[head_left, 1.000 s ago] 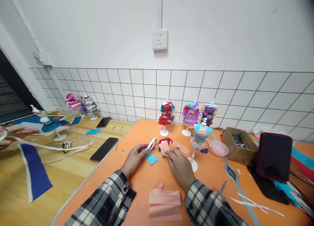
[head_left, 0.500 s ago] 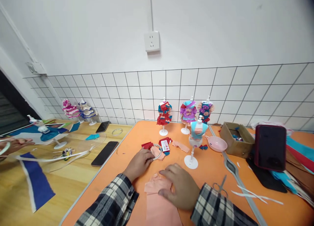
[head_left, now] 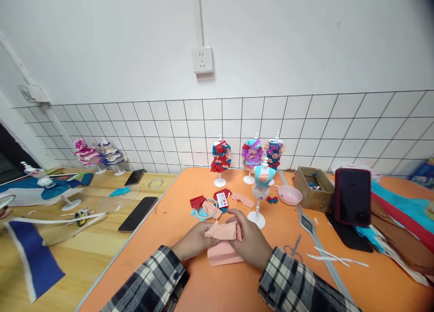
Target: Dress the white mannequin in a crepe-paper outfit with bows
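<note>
Between my two hands is a piece of peach fabric [head_left: 224, 230], gathered at its upper part, with a flat lower part hanging towards me. My left hand [head_left: 195, 243] pinches its left side, and my right hand [head_left: 250, 240] grips its right side with the fingers curled behind. Just beyond my hands lies a roll of white tape [head_left: 206, 209] on peach, red and blue fabric scraps. A small mannequin [head_left: 263, 185] on a white stand, with a blue and peach top, stands beyond my right hand. Scissors [head_left: 294, 248] rest on the orange table beside my right sleeve.
Three dressed mannequins, one in red [head_left: 220, 156], stand by the grid wall. To the right are a pink dish [head_left: 290, 195], a cardboard box [head_left: 313, 199], a propped phone [head_left: 352, 196] and white strips [head_left: 337, 257]. Leftward, a co-worker's hand [head_left: 5, 211] shows at a wooden table [head_left: 98, 257].
My left hand has left the tape roll and taken hold of the peach fabric. The fabric, flat on the table before, is now lifted and held in both hands. The view has shifted rightward.
</note>
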`<state>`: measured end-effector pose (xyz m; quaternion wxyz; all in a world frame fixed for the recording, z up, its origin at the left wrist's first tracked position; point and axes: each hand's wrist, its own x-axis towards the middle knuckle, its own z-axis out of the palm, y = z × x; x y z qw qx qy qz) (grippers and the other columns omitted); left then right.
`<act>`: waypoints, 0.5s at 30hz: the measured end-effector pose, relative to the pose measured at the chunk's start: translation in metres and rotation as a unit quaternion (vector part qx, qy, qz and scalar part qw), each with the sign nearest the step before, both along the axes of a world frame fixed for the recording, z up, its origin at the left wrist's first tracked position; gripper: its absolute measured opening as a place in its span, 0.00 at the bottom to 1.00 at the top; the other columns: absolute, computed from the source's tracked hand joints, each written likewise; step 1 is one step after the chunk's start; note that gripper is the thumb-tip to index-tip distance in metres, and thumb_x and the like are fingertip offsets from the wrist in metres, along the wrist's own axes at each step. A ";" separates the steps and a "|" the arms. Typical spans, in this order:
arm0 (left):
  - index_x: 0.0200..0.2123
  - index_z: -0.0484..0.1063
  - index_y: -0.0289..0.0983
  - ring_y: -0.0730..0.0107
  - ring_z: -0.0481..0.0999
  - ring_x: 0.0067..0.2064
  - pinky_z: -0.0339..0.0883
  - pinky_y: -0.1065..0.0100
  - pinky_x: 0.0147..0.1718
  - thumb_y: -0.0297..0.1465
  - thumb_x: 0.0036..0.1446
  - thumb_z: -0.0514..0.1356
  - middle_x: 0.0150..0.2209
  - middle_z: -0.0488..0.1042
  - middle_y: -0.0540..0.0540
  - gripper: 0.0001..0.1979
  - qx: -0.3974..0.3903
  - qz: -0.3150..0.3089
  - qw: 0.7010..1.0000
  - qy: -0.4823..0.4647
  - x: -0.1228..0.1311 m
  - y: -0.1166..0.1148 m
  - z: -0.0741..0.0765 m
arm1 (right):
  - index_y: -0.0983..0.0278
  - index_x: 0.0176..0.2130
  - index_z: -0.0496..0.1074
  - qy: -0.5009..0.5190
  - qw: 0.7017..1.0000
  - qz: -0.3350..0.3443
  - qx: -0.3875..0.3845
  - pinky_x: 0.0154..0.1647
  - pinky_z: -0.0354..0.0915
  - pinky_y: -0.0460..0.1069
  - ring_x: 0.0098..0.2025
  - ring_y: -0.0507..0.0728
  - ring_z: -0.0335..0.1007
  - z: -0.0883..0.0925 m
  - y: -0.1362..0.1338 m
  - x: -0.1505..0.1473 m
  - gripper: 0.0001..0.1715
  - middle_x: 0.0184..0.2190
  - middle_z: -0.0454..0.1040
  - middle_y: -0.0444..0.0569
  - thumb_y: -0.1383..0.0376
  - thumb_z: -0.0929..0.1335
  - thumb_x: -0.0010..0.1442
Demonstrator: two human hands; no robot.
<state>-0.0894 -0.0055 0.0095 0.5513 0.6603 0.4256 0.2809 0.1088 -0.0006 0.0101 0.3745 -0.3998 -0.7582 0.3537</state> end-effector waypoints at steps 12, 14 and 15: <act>0.29 0.74 0.34 0.70 0.68 0.28 0.63 0.71 0.30 0.27 0.43 0.61 0.24 0.70 0.52 0.07 -0.051 -0.020 0.998 0.013 0.000 -0.008 0.006 | 0.61 0.32 0.62 0.208 0.957 0.022 -0.202 0.25 0.60 0.44 0.26 0.52 0.67 0.004 0.007 0.011 0.15 0.24 0.70 0.40 0.61 0.70 0.45; 0.29 0.75 0.34 0.68 0.70 0.29 0.64 0.70 0.32 0.28 0.43 0.61 0.26 0.72 0.51 0.07 -0.062 -0.028 0.998 0.005 0.000 -0.007 0.005 | 0.61 0.34 0.61 0.295 0.915 0.043 -0.274 0.27 0.61 0.44 0.28 0.52 0.68 0.004 0.004 0.019 0.22 0.26 0.70 0.40 0.61 0.74 0.41; 0.28 0.74 0.34 0.68 0.70 0.29 0.64 0.70 0.32 0.29 0.43 0.61 0.25 0.72 0.51 0.06 -0.066 -0.032 0.997 0.002 0.000 -0.008 0.005 | 0.60 0.36 0.62 0.329 0.895 0.051 -0.298 0.29 0.63 0.45 0.30 0.53 0.70 0.004 0.001 0.023 0.26 0.28 0.71 0.41 0.61 0.75 0.40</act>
